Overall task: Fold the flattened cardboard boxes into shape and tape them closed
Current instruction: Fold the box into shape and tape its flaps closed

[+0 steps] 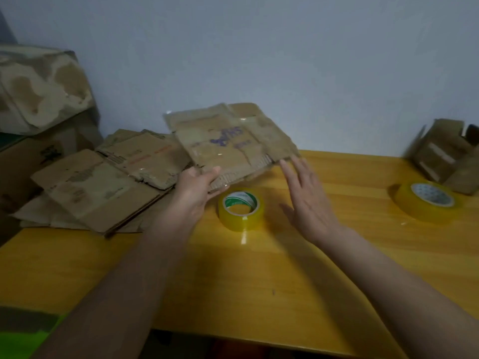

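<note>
I have the worn, flattened brown cardboard box with purple lettering (228, 141) lifted off the yellow wooden desk (259, 281), pinched at its near edge by my left hand (193, 194) alone, thumb on top and fingers beneath. My right hand (308, 200) is released, fingers straight, reaching just beside the box's right corner without clearly touching it. The risk I see is sag: held by one edge, this soft, torn sheet could droop or slip onto the yellow roll of clear packing tape (241, 209) directly below. The ragged, delaminated edges may also tear further when I square it up. The stack of flattened brown cardboard boxes (103, 182) sits at left, near enough to nudge.
</note>
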A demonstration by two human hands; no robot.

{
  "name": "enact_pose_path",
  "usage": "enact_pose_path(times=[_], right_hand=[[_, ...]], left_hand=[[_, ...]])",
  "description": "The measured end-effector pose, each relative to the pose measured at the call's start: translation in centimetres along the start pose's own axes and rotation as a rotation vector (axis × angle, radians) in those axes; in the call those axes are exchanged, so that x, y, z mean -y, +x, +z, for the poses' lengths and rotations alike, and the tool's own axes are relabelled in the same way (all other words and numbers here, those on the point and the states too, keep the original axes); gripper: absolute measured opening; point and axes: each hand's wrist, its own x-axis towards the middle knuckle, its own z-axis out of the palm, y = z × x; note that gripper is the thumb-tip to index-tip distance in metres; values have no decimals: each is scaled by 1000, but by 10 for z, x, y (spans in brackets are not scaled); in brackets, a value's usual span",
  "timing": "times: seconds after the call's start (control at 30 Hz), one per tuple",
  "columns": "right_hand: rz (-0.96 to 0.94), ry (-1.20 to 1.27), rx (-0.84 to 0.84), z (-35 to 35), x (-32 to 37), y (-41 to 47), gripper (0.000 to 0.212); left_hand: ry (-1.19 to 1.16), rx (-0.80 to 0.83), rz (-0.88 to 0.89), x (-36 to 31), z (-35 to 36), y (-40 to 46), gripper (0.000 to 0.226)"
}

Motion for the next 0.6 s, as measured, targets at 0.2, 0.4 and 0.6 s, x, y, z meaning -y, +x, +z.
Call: enact_pose_path(times=[0.2,0.4,0.6], right_hand=[[29,-132,-44,-29,-33,-4,90],[42,-40,11,-44,-39,-21,74],[100,43,30,-52,-35,-16,53]], left_hand=[[232,352,-4,-23,35,-12,11],[95,454,-33,-28,70,-12,28],[150,648,-61,3,115,-38,69]])
